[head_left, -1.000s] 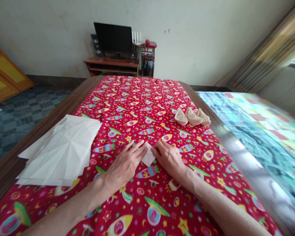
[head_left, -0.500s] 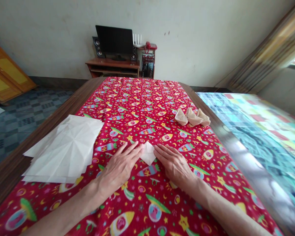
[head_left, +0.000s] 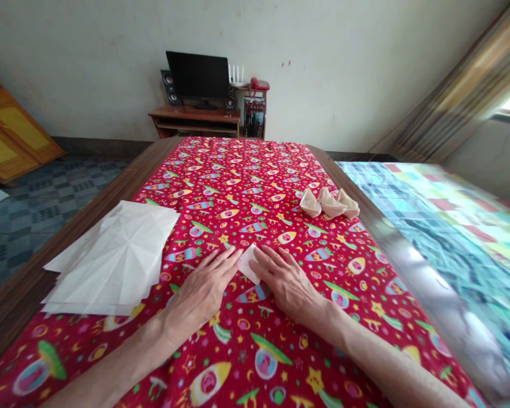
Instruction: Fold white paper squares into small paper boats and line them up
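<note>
A small white folded paper [head_left: 249, 266], diamond-shaped, lies flat on the red patterned cloth [head_left: 255, 334]. My left hand [head_left: 210, 277] rests palm down with its fingers stretched out, the tips at the paper's left corner. From the other side my right hand [head_left: 283, 277] lies flat, its fingers over the paper's right half and hiding that part. To the left is a stack of white creased paper sheets [head_left: 114, 260]. Several folded cream paper pieces [head_left: 332, 205] stand in a row at the right, beyond my right hand.
The cloth covers a dark wooden table [head_left: 127, 175]. Against the far wall stand a monitor [head_left: 198, 79] with speakers on a desk [head_left: 195, 113], and a red telephone [head_left: 259, 85]. A bed [head_left: 433, 226] is to the right, a wooden cabinet [head_left: 17, 124] to the left.
My right hand has slid left, from the paper's right corner onto its right half. My left hand stays at the left corner. The view has shifted slightly.
</note>
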Demonstrator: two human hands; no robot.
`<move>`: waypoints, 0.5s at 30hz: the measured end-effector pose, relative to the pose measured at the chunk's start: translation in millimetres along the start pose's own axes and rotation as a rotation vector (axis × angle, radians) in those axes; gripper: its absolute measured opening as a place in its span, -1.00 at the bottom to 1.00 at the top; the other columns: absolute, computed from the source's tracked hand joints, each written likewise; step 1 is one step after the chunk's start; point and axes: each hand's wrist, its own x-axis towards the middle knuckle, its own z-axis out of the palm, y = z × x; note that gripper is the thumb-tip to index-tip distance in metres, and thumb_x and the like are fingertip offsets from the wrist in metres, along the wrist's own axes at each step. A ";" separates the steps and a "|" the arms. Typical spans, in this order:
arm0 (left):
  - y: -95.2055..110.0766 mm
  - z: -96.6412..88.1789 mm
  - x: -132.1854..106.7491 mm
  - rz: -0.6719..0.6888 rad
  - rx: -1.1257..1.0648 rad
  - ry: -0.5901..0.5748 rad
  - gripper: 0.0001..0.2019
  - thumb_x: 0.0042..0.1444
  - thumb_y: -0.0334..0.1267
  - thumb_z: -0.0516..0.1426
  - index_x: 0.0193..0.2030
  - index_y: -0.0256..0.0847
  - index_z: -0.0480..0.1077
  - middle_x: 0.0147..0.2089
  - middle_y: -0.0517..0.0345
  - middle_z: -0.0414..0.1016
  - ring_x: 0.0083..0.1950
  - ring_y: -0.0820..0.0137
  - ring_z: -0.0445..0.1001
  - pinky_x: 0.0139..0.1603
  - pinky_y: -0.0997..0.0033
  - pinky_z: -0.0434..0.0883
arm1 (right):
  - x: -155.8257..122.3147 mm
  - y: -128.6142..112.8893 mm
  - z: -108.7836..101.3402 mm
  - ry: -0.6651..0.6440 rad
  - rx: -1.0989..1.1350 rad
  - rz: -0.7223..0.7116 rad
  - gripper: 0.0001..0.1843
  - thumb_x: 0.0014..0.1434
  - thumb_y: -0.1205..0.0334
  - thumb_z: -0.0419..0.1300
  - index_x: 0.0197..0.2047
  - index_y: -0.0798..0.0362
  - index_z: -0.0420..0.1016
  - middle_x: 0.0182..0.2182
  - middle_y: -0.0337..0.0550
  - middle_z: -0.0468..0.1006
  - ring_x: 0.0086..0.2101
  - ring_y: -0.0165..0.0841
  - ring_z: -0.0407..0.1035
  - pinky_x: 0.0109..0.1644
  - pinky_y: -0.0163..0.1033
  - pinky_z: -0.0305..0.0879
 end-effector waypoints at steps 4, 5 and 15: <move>-7.1 2.0 0.5 -0.046 -0.121 0.086 -0.56 0.11 -0.59 -0.12 0.05 -0.31 0.39 0.22 -0.02 0.31 0.25 0.30 0.23 0.24 0.26 0.27 | 0.8 2.4 0.4 -0.006 0.011 0.045 -0.47 0.19 0.44 -0.07 0.22 0.07 0.25 0.28 0.00 0.14 0.26 -0.17 -0.01 0.23 0.03 0.08; -8.6 3.0 1.3 -0.077 -0.164 0.118 -0.59 0.13 -0.57 -0.12 0.00 -0.29 0.41 0.16 -0.02 0.36 0.19 0.31 0.29 0.19 0.29 0.31 | 0.7 2.6 0.1 -0.003 0.014 0.060 -0.48 0.18 0.45 -0.07 0.21 0.07 0.26 0.27 0.01 0.16 0.25 -0.17 0.00 0.22 0.02 0.09; -5.7 10.1 34.5 -0.371 -0.165 0.021 -0.79 0.24 -0.23 -0.03 -0.40 -0.21 0.30 -0.34 0.10 0.37 -0.29 0.33 0.40 -0.26 0.36 0.31 | 5.0 -3.7 -4.4 0.059 0.058 0.083 -0.61 0.14 0.42 0.01 0.06 0.12 0.34 0.13 0.10 0.32 0.18 -0.10 0.10 0.15 0.08 0.15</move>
